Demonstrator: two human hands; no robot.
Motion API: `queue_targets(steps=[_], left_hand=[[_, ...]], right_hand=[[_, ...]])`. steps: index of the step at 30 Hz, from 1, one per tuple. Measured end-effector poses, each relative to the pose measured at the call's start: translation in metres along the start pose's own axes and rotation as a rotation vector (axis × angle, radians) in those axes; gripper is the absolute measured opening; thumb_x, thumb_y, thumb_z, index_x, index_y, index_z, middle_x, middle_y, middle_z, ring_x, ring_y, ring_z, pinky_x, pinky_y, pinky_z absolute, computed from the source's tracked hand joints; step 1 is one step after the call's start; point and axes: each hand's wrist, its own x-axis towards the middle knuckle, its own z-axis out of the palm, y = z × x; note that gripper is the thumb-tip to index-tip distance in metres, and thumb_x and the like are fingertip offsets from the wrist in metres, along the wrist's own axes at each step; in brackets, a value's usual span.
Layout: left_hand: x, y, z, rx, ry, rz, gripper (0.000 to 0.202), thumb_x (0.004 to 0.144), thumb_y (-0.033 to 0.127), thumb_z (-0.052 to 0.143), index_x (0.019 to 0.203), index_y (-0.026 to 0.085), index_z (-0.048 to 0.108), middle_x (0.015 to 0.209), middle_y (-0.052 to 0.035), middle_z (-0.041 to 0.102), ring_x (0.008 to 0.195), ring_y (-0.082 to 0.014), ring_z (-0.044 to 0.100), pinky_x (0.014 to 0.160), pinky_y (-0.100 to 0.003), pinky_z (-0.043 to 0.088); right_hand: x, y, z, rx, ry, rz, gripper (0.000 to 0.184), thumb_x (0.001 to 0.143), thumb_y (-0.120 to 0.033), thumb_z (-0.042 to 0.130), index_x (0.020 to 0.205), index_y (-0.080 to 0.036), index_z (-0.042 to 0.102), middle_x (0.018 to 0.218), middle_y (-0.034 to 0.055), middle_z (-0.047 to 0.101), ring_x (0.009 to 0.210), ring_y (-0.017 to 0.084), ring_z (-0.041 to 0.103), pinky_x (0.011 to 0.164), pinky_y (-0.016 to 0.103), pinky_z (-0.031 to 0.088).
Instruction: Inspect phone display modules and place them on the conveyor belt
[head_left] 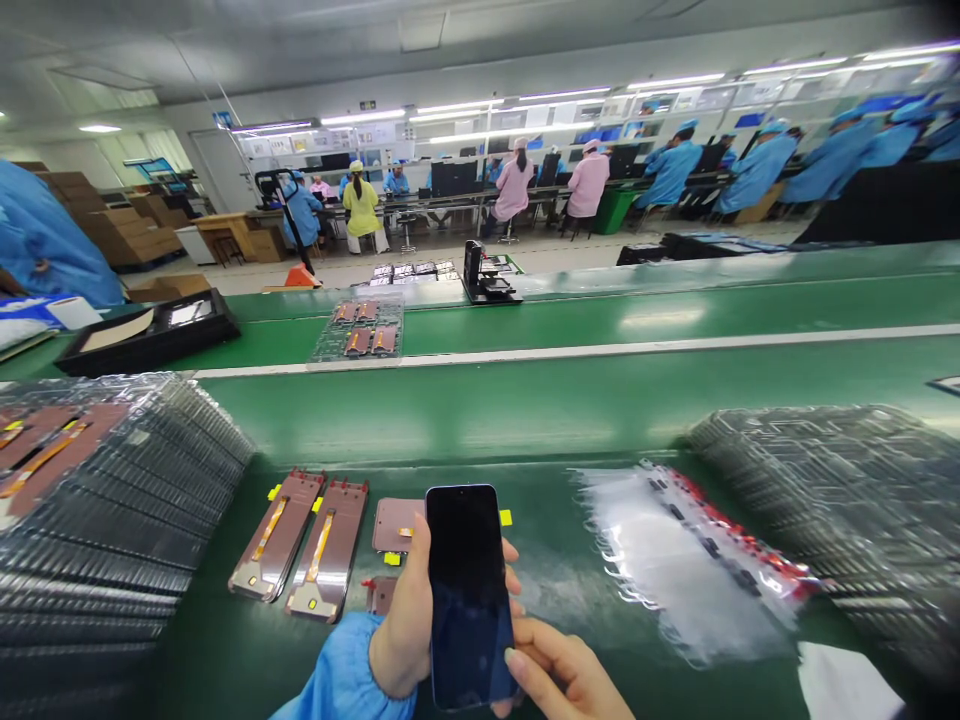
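Note:
My left hand (409, 625), in a blue sleeve (345, 680), holds a dark-screened smartphone (469, 590) upright, with fingers curled behind its right edge. My right hand (562, 675) grips the phone's lower right corner between its fingers. Just left of the phone, copper-coloured panels with flat flex strips and yellow tabs lie on the green belt: two long ones (276, 535) (326, 550) and a partly hidden one (397, 525). A stack of clear plastic trays (112, 520) stands at the left, and another (832, 500) at the right.
A crumpled plastic sheet with red-edged strips (690, 560) lies right of my hands on the green conveyor belt (570, 420). Beyond a white rail are a tray of panels (358, 330) and a black fixture (484, 275). Co-workers in smocks (514, 185) sit at far benches.

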Motion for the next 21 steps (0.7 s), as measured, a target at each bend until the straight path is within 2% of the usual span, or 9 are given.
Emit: queue_targets(steps=[9,13,15,17,19,21], left_hand=[[-0.003,-0.002,0.005,0.034,0.083,0.004,0.091,0.078,0.084,0.028,0.098,0.006,0.072,0.076,-0.0116,0.072,0.068,-0.0202,0.069,0.066,-0.03,0.052],[-0.002,0.004,0.002,0.086,0.098,0.011,0.093,0.079,0.083,0.027,0.109,0.007,0.071,0.092,-0.0162,0.076,0.074,-0.0222,0.069,0.07,-0.033,0.052],[0.0,0.016,-0.001,0.202,0.164,0.086,0.075,0.083,0.074,0.041,0.113,0.012,0.07,0.104,-0.0137,0.075,0.084,-0.0217,0.069,0.074,-0.03,0.051],[0.004,0.033,-0.006,0.404,0.253,0.156,0.049,0.083,0.055,0.062,0.115,0.018,0.069,0.103,-0.0074,0.076,0.086,-0.0183,0.067,0.069,-0.024,0.05],[0.011,0.054,-0.013,0.573,0.292,0.156,0.041,0.079,0.035,0.074,0.116,0.019,0.068,0.095,-0.0042,0.076,0.075,-0.0147,0.066,0.059,-0.02,0.046],[0.026,0.077,-0.022,0.622,0.292,0.122,0.038,0.076,0.027,0.076,0.112,0.016,0.07,0.088,-0.0049,0.075,0.065,-0.0126,0.064,0.053,-0.02,0.045]], right_hand=[[0.003,0.001,0.002,0.121,-0.021,0.028,0.053,0.087,-0.068,0.051,0.081,-0.017,0.064,0.065,0.0062,0.069,0.063,0.022,0.07,0.062,0.029,0.052],[0.001,0.001,-0.007,0.081,-0.023,0.001,0.046,0.092,-0.06,0.05,0.084,-0.017,0.066,0.064,0.0054,0.07,0.062,0.02,0.068,0.064,0.029,0.051],[-0.001,-0.002,-0.015,0.029,-0.027,-0.003,0.043,0.094,-0.055,0.05,0.089,-0.017,0.068,0.063,0.0046,0.07,0.061,0.019,0.067,0.066,0.029,0.05],[0.0,-0.005,-0.025,0.007,-0.046,0.012,0.042,0.094,-0.053,0.052,0.09,-0.015,0.07,0.062,0.0043,0.07,0.06,0.018,0.066,0.066,0.029,0.05],[0.005,-0.005,-0.034,0.028,-0.055,0.03,0.043,0.093,-0.053,0.053,0.092,-0.014,0.071,0.062,0.005,0.07,0.06,0.019,0.068,0.065,0.029,0.052],[0.014,0.001,-0.04,0.036,0.047,0.029,0.047,0.095,-0.055,0.049,0.102,-0.013,0.069,0.068,0.0067,0.072,0.062,0.02,0.069,0.063,0.03,0.055]])
